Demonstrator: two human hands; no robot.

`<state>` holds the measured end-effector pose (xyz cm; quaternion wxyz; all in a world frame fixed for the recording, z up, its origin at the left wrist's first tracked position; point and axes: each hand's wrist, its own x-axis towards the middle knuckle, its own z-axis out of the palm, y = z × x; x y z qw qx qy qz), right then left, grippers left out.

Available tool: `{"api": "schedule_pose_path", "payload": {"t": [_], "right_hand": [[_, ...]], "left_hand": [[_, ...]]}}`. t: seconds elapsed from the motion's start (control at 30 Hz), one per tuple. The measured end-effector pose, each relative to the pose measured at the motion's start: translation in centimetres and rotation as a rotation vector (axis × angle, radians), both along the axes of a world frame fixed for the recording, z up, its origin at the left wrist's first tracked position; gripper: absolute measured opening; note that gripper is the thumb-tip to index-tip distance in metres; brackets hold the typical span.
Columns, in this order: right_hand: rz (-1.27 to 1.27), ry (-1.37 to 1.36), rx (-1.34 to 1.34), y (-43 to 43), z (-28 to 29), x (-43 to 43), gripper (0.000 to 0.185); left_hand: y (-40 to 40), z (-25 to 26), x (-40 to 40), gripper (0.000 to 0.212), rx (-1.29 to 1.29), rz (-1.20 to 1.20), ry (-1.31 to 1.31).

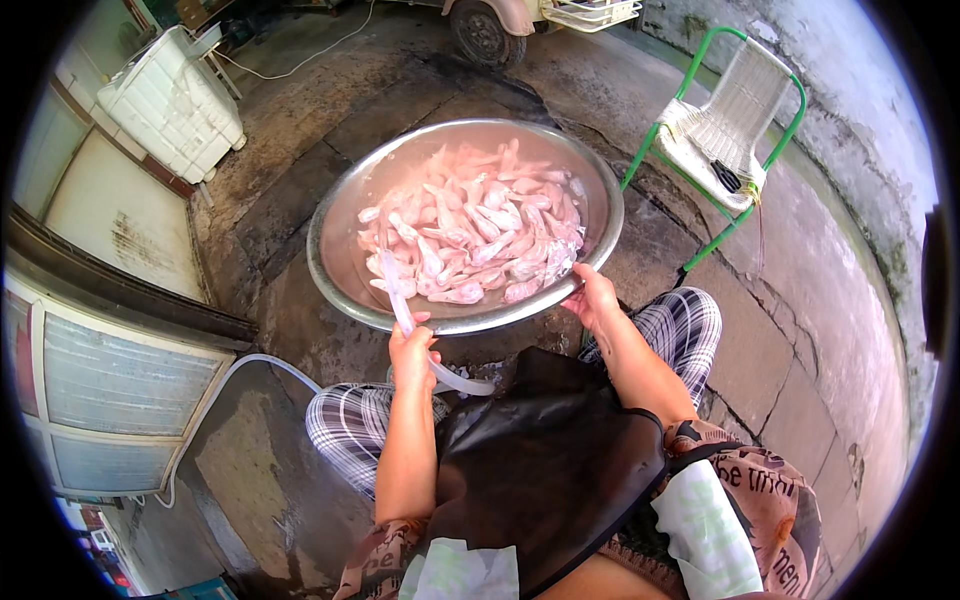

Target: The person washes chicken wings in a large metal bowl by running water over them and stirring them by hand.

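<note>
In front of me a large round metal basin holds a heap of pale pink, skinned pieces of raw poultry in water. My left hand is closed around a translucent hose at the basin's near rim, and the hose end points down into the basin over the meat. My right hand grips the rim at the near right, thumb on top and fingers beneath. A dark apron covers my lap between my knees.
A green-framed woven chair with a small black object on its seat stands at the right, near a wall. A white plastic appliance is at the upper left. The hose trails left beside a glazed door panel. A vehicle wheel shows at the top.
</note>
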<state>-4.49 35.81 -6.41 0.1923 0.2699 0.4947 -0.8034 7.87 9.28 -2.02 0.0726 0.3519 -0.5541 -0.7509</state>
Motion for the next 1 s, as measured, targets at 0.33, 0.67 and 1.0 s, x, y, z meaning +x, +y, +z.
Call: {"api": "schedule_pose_path", "payload": {"t": [0.33,0.67,1.0], "right_hand": [[-0.030,0.024,-0.017,-0.3,0.7,-0.1,0.019],[-0.049,0.025,0.003,-0.5,1.2,-0.3,0.020],[-0.054,0.059,-0.030,-0.5,1.0,-0.7,0.020]], "left_hand": [[-0.2,0.3,-0.2,0.025,-0.005,-0.001,0.022],[-0.2,0.7,-0.6,0.025,0.006,0.017,0.027],[-0.2,1.0,-0.8,0.025,-0.020,0.019,0.038]]}}
